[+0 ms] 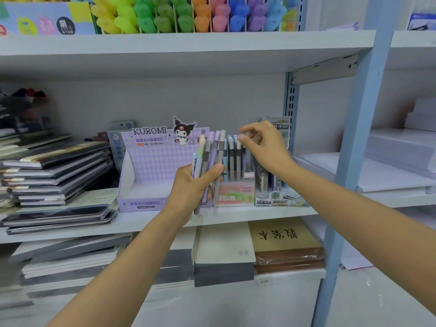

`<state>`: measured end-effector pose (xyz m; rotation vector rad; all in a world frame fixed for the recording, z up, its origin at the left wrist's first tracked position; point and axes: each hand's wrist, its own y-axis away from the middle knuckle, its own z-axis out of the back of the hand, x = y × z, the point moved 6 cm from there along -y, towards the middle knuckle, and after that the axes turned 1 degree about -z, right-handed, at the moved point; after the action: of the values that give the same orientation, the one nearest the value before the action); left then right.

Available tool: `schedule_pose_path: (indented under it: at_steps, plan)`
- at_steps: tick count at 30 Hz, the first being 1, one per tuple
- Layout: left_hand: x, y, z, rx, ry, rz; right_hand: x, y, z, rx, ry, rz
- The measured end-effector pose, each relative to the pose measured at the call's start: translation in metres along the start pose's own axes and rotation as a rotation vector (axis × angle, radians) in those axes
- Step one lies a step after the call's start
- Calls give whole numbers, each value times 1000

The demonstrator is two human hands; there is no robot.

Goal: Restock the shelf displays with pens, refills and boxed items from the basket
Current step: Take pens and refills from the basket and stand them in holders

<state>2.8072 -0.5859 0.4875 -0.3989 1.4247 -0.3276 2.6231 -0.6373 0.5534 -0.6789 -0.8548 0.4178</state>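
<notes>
My left hand point(195, 182) grips a bundle of several pastel pens point(207, 156), held upright in front of the middle shelf. My right hand point(262, 142) hovers above the pink "Fruit Soda" pen display box point(236, 193), with its fingertips pinched near the tops of the pens point(233, 156) standing in that box. Whether those fingers hold a pen is blurred. Left of it stands a purple Kuromi display box point(151, 161), which looks empty inside. To the right is a pencil-lead display point(276, 197).
Stacked notebooks point(59, 171) fill the left of the middle shelf point(146, 220). Bright highlighters point(188, 15) line the shelf above. Notebooks and paper packs point(224, 251) lie on the shelf below. A blue upright post point(354, 149) stands on the right.
</notes>
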Motion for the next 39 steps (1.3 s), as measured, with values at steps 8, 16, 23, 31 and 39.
schedule_pose_path:
  at_steps: [8, 16, 23, 31, 39]
  plan:
    - [-8, 1, -15, 3, -1, -47, 24, 16, -11, 232, -560, -124]
    - [-9, 1, -6, -54, 13, -59, 2, -2, 31, -83, -636, -169]
    - [-10, 2, -6, -49, 48, -62, -14, -3, 34, -115, -303, -70]
    - [-7, 5, -5, -86, 103, -43, -13, -2, 18, -16, -85, 30]
    - [-5, 6, -3, -93, 97, -45, -10, -2, 10, 39, -86, 17]
